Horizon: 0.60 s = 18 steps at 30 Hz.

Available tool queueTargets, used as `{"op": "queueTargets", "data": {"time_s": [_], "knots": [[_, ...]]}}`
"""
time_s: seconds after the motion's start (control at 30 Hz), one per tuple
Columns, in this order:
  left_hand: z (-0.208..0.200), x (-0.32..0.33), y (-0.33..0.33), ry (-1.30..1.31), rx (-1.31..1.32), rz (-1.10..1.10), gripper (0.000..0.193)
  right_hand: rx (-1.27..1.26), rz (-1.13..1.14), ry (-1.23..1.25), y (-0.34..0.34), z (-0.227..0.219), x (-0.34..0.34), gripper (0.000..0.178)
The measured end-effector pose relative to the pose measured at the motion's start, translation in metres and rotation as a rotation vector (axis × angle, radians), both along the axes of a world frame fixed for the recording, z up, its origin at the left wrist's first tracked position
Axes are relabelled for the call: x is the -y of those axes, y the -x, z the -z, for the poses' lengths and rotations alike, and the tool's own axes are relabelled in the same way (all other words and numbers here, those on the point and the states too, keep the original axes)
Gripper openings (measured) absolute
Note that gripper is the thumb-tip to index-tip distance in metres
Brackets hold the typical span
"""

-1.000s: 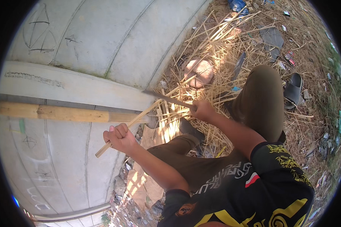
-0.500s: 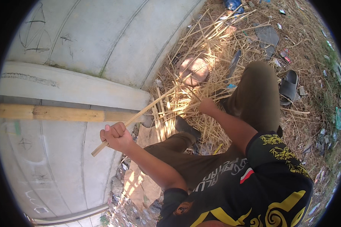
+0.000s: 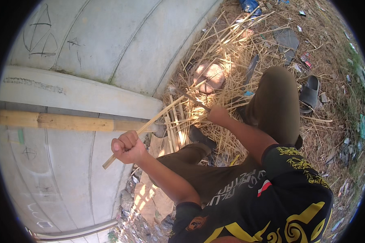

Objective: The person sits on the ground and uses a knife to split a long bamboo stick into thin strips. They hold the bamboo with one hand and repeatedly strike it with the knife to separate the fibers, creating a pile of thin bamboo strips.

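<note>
My left hand [image 3: 128,147] is closed in a fist around a long pale bamboo strip [image 3: 155,118]. The strip slants up and to the right, its far end by a round wooden block [image 3: 209,76] on the ground. In my right hand [image 3: 219,116] is the handle of a knife [image 3: 196,102], fingers wrapped tight. Its dark blade points up and left, reaching across the strip just short of the block; whether the edge touches the strip I cannot tell.
A thick bamboo pole [image 3: 69,121] lies along the concrete wall [image 3: 121,36] at left. Cut bamboo strips [image 3: 231,44] litter the ground around the block. A dark flat piece [image 3: 251,68] lies right of it, and a black sandal [image 3: 310,94] beyond my knee.
My right hand has moved slightly left and the knife blade has swung up and left across the strip. The left hand has shifted a little right with the strip.
</note>
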<state>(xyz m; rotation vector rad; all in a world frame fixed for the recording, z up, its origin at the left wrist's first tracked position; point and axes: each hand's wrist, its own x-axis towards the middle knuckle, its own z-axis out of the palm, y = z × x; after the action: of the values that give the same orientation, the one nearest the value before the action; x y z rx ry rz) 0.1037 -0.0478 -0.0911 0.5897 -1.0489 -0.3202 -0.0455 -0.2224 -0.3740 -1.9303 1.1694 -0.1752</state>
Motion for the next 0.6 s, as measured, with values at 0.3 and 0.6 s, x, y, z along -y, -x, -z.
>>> {"op": "queueTargets", "data": {"time_s": [0.3,0.6], "knots": [[0.005,-0.01,-0.011,-0.05,-0.073,-0.126,0.042,0.269,-0.146,-0.403,-0.02,0.0,-0.005,0.018],[0.006,-0.006,-0.019,-0.038,-0.041,-0.059,0.042,0.024,-0.208,0.142,-0.04,0.09,0.065,0.026]]}}
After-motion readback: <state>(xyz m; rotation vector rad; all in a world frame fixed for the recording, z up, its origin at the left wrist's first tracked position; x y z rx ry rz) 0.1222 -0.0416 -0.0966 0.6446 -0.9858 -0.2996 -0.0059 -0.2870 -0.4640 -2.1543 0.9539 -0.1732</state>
